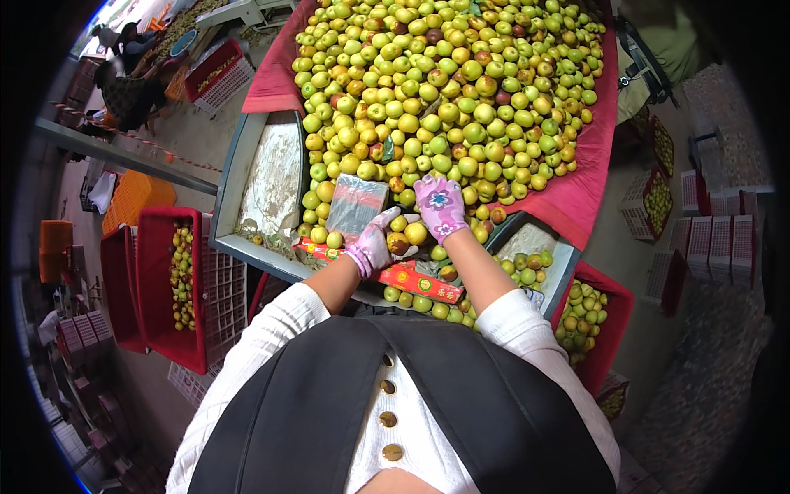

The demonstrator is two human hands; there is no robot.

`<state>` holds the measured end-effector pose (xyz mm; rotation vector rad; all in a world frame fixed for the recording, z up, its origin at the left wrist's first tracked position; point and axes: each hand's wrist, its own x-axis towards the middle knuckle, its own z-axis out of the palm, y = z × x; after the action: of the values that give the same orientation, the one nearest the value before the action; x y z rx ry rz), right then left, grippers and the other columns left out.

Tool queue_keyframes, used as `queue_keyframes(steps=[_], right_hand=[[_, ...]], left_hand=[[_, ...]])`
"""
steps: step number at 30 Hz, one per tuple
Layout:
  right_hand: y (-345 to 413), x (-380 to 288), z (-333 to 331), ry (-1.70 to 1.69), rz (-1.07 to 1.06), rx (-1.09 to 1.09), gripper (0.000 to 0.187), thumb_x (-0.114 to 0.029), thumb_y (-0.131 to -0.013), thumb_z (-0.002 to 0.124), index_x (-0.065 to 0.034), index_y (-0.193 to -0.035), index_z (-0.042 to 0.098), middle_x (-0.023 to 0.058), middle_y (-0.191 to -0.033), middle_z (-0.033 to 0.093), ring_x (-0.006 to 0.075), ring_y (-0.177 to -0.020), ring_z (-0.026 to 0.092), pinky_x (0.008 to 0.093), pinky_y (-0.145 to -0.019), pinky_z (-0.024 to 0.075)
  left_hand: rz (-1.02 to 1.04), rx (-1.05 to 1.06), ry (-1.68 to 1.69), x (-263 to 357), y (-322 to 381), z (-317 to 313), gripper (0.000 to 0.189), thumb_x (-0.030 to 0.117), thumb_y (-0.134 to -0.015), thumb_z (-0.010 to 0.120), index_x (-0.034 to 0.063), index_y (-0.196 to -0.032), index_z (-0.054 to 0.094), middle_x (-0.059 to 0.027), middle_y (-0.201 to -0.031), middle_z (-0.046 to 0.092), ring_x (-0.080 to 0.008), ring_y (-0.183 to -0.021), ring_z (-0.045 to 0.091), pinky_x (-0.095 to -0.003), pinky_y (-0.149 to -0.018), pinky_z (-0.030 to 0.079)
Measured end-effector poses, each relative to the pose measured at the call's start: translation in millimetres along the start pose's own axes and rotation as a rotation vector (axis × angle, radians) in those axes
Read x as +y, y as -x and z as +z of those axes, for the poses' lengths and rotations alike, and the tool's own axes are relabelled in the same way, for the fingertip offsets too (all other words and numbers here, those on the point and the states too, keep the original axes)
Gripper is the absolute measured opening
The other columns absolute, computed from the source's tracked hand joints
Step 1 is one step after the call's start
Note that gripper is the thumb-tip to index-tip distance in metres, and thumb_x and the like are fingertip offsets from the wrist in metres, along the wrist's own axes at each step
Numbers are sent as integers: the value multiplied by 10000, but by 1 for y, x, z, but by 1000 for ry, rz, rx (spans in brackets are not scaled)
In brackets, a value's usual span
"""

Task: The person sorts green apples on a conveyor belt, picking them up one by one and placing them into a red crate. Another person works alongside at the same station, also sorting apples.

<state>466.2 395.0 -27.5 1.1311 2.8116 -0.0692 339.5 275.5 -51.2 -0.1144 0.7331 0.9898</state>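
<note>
A large heap of green-yellow jujube-like fruits [426, 92], some with red-brown patches, lies on red cloth [580, 191] before me. My left hand [374, 242], in a pink-and-white glove, is at the heap's near edge beside several fruits; its fingers partly hide behind them, so its hold is unclear. Just right of it, my right hand [440, 204], in a pink flowered glove, reaches palm down onto the fruits, fingertips hidden. A plastic-wrapped box [356, 205] rests on fruits above my left hand. Below my hands lies a red printed strip [419, 282], with more fruits along its near side.
Metal-edged side trays [227, 204] flank the heap. Red-lined crates [202, 290] holding fruits stand at left; another red-lined crate [617, 309] is at lower right. Orange crates [139, 197] stand farther left. Several people [126, 92] are at upper left, beyond a metal rail [129, 154].
</note>
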Motion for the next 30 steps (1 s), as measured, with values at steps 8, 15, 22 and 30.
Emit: queue_keyframes(steps=[8,15,22,30], right_hand=[[50,-16,9,-792,-174,217,407,-220,-927,568,-63,-1301,531,188,-1314,569,362,-1168,575,426,-975,471],[31,12,-21,-437,20,314,433,-213,-862,614,-42,-1258,565,167,-1348,533,335,-1233,513,425,-1043,422],[21,25,10,37,-53,89,706,-492,-926,515,-155,-1513,311,53,-1574,306,268,-1460,250,553,-1159,146],[45,18,26,-271,-202,152,328,-319,-906,579,-137,-1175,625,80,-1251,580,276,-1109,554,458,-928,463]], left_hand=[[116,31,89,-6,14,12,379,403,-984,496,156,-1263,566,-68,-1195,641,-251,-1106,621,-464,-885,525],[61,153,99,-9,41,5,417,438,-979,487,170,-1288,563,-66,-1243,616,-293,-1093,616,-469,-799,539],[118,-174,179,-7,52,6,502,455,-986,460,153,-1385,501,-105,-1324,581,-303,-1183,584,-528,-900,514],[175,-157,347,1,74,-20,555,474,-973,462,134,-1411,446,-176,-1409,488,-420,-1302,455,-576,-876,528]])
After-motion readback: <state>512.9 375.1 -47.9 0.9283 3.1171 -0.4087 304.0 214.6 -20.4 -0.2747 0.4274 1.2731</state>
